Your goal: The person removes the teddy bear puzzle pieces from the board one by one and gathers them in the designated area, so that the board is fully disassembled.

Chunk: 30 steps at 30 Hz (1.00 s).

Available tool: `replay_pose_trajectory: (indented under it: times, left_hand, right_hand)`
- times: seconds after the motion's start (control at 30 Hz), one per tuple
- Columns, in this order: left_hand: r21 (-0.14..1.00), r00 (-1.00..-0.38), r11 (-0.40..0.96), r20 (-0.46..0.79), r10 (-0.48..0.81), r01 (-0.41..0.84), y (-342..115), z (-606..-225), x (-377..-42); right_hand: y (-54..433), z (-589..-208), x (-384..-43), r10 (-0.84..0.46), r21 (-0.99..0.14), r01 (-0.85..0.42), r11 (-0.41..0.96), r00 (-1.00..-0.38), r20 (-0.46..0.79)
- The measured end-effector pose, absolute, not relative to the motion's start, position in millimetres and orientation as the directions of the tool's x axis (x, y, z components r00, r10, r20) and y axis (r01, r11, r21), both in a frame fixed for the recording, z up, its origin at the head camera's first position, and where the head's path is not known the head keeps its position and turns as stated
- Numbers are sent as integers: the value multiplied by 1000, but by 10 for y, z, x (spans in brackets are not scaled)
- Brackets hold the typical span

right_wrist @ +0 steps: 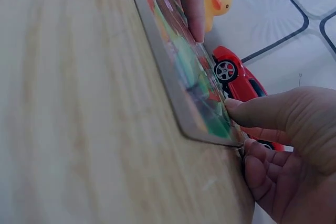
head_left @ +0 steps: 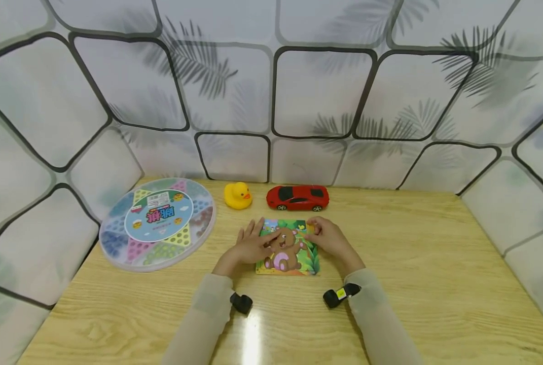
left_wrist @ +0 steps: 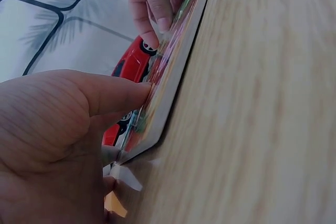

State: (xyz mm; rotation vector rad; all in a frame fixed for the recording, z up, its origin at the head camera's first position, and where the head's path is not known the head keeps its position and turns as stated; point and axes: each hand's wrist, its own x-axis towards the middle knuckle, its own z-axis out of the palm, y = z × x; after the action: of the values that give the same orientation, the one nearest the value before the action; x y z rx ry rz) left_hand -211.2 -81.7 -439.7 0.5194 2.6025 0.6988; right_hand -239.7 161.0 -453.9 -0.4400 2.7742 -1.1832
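A small square board with a cartoon bear picture (head_left: 282,261) lies flat on the table, its pale thick edge showing in both wrist views. My left hand (head_left: 249,247) rests over its left side, thumb pressed on the picture and the other fingers stretched out past the left edge. At the upper right corner, my right hand (head_left: 328,237) pinches the board, thumb on top and fingers curled at the edge. In the right wrist view, the right thumb (right_wrist: 252,109) lies on the glossy surface near that corner. The hands cover parts of both sides.
Just behind the board stands a red toy car (head_left: 298,198), with a yellow rubber duck (head_left: 238,196) to its left. A round Chinese checkers set (head_left: 198,190) lies at the left. Padded, leaf-patterned walls (head_left: 321,91) enclose the wooden table (head_left: 435,284) at the back and sides.
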Motion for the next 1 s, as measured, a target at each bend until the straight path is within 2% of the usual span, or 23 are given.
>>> replay_pose_trajectory:
  times: [0.5,0.73,1.0]
  left_hand:
    - [532,-857,810,-269,439,247,-825,-4384,-2108]
    - [534,-855,807,-269,443,250,-815,-4411,-2119]
    - [530,-858,812,-272,435,244,-817,-4421,-2118]
  right_hand:
    - [1583,-4511,-2432,-320,-720,-195,666,-947,-39]
    - [1608,-4481,-2456,-366,-702,-224,676,-929,-55]
    - [1585,-4460,-2452,-354,-727,-177,663,-930,-97]
